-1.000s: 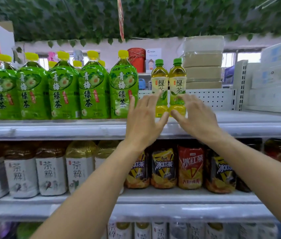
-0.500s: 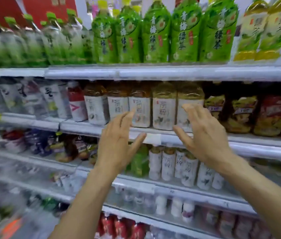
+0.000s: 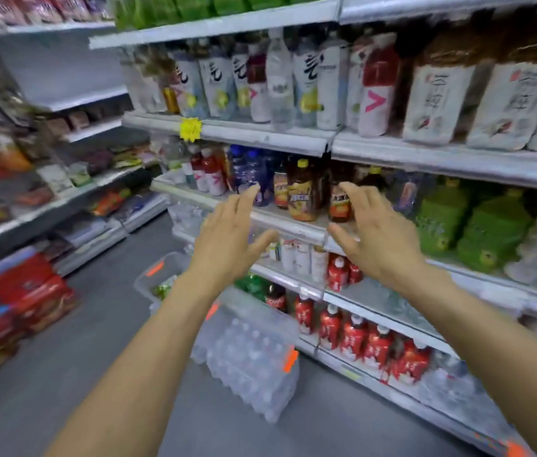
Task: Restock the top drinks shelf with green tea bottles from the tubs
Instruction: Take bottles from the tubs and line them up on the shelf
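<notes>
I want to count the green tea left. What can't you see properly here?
- Tub, head view: the left hand and its arm cover most of it; only a bit of green shows inside, no count possible.
- Top shelf: its green bottles are cut off by the upper edge.
- Labels: motion blur makes them unreadable.
- Right hand: hides some bottles behind it.

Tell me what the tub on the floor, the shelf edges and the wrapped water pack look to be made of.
Tub: seemingly clear, glossy plastic; the floor shows through its wall, with orange stickers on it.
Shelf edges: probably pale painted metal with a plastic price strip; the blur leaves this open.
Water pack: thin clear shrink film over bottles, judging by its wrinkled sheen.
</notes>
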